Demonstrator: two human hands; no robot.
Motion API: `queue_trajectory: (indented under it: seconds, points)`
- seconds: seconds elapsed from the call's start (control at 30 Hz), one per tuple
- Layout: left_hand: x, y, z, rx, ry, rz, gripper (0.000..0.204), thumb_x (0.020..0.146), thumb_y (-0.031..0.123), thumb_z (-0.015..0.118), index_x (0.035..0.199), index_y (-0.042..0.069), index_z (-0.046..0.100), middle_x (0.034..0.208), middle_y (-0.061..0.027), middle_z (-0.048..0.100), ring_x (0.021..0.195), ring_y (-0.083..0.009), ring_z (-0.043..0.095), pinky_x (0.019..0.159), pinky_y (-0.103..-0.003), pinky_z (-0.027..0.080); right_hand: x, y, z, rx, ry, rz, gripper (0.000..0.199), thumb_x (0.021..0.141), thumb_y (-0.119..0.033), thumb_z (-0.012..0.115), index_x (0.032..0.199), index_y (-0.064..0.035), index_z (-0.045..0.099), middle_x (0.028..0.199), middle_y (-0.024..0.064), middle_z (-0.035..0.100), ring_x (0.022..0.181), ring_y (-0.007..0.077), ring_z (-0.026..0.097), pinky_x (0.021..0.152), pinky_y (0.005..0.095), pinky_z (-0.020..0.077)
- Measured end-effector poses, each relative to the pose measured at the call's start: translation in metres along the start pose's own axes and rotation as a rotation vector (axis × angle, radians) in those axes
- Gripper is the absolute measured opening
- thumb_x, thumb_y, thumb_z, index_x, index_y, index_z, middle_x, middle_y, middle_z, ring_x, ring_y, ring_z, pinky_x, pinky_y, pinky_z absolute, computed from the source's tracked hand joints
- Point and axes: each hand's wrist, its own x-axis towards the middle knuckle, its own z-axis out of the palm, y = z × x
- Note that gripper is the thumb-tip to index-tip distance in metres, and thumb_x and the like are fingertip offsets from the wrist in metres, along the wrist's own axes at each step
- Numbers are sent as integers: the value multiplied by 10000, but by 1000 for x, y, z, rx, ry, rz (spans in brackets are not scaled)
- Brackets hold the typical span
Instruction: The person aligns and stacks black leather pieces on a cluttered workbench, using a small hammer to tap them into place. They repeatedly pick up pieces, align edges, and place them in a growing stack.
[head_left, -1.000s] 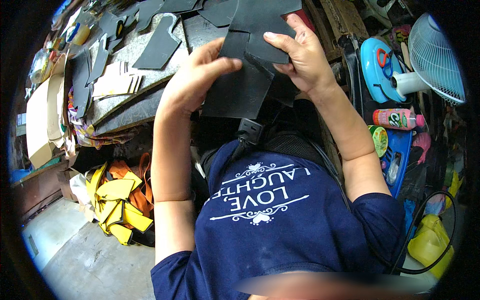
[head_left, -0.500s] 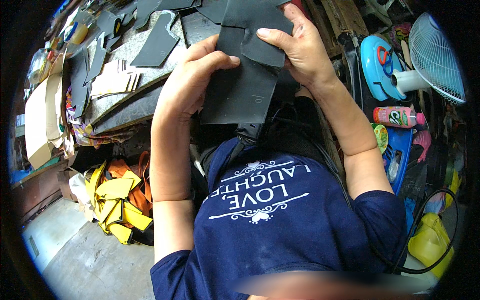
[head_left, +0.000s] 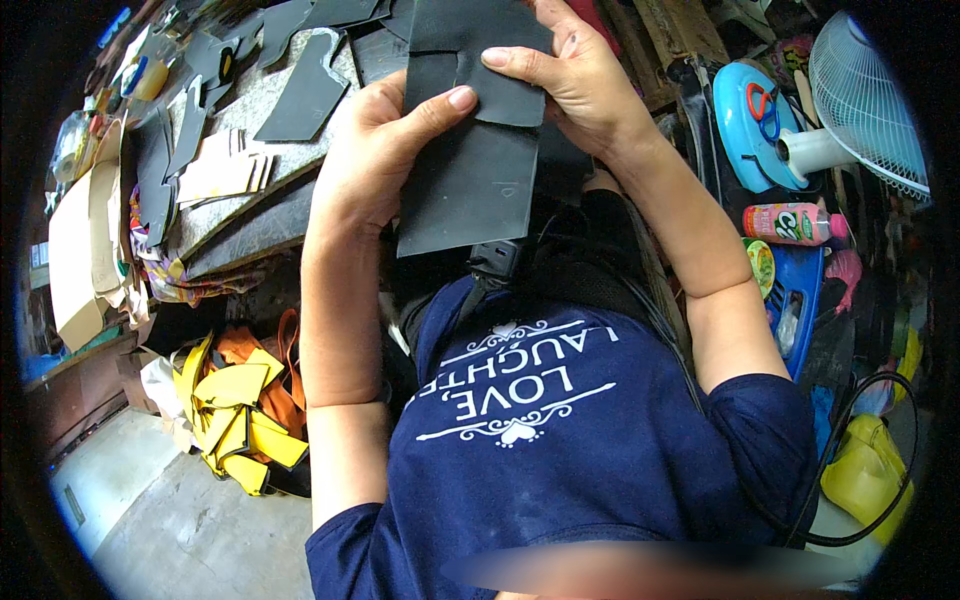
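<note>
Two flat black leather-like pieces overlap between my hands, in front of my chest. The lower piece (head_left: 468, 185) hangs down with a straight bottom edge and a small pale mark. Over its top lies the upper piece (head_left: 510, 95), which has a curved edge. My left hand (head_left: 385, 135) grips the left side, its thumb pressed flat near the overlap. On the other side my right hand (head_left: 590, 85) pinches the upper piece, thumb on top and fingers behind. The top end of the pieces runs out of the picture.
A worktable on the left bears more black cut pieces (head_left: 300, 95), pale cards (head_left: 225, 170) and a tape roll (head_left: 150, 75). Yellow strips (head_left: 235, 400) lie in a heap below. On the right stand a blue-based fan (head_left: 750, 130) with scissors on it and a pink bottle (head_left: 790, 224).
Both hands and the black pieces have shifted a little left, and the pieces hang straighter. My left thumb now points higher, closer to the overlap.
</note>
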Motion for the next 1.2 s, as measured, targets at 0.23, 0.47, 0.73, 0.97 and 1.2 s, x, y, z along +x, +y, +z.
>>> queue_trajectory:
  seconds: [0.23, 0.47, 0.73, 0.97, 1.2]
  points:
    - [1, 1, 0, 30, 51, 24, 397, 888, 241, 736, 1158, -33, 638, 959, -107, 709, 775, -139, 679, 710, -264, 561, -10, -24, 2, 125, -101, 291, 779, 849, 28, 711, 1473, 30, 246, 1287, 130, 555, 1097, 165, 587, 946, 327, 495]
    - [3, -1, 9, 51, 74, 156, 356, 905, 219, 723, 1150, -26, 644, 994, -73, 701, 839, -118, 646, 764, -262, 541, -24, -23, 13, -176, 22, -9, 533, 875, -165, 719, 1323, -66, 448, 844, 19, 635, 541, 31, 524, 409, 174, 369]
    - [18, 1, 15, -89, 155, 216, 350, 895, 172, 735, 1162, -24, 624, 1029, -71, 698, 879, -115, 644, 813, -279, 530, -40, -11, -9, -587, -137, 35, 389, 962, -268, 662, 717, 28, 597, 590, -50, 442, 611, 32, 389, 489, 279, 344]
    - [18, 2, -7, -89, 274, 270, 312, 907, 146, 706, 1150, -37, 639, 1047, -82, 697, 911, -123, 634, 838, -270, 503, -32, -4, 18, -1071, -187, -227, 410, 952, -322, 618, 682, -23, 542, 660, 216, 597, 628, 434, 601, 567, 494, 459]
    - [-7, 18, -66, 36, 474, 249, 345, 954, 141, 644, 1244, -30, 571, 1120, -100, 674, 950, -152, 648, 852, -286, 526, 26, -1, 12, -942, -595, -36, 461, 1041, -368, 458, 1364, -53, 549, 791, 143, 664, 717, 236, 665, 714, 349, 521]
